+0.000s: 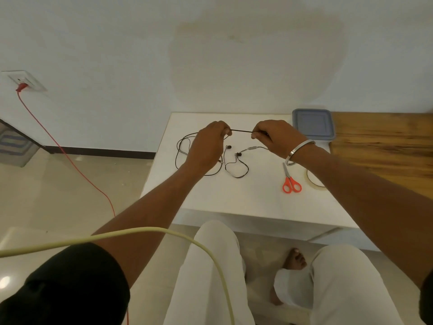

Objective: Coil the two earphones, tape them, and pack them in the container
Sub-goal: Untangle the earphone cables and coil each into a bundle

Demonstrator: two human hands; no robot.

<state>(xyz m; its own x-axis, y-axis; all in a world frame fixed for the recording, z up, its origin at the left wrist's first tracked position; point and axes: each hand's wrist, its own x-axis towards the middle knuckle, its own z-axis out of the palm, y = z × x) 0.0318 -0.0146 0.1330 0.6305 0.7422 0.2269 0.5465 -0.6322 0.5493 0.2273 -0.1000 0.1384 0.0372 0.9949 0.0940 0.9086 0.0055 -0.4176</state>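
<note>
A black earphone cable (241,131) is stretched taut between my left hand (208,144) and my right hand (274,137), both pinching it above the white table (234,198). The rest of the black cable lies in loose loops (181,146) on the table under my left hand, with two earbuds (229,147) near the middle. A grey-lidded container (313,124) sits closed at the table's back right corner. Red-handled scissors (290,181) and a tape roll (312,180), partly hidden by my right forearm, lie at the right.
A wooden surface (384,141) adjoins the table on the right. A red cord (70,160) runs from a wall socket (24,82) across the floor at left. A pale yellow cable (164,231) crosses in front of my lap.
</note>
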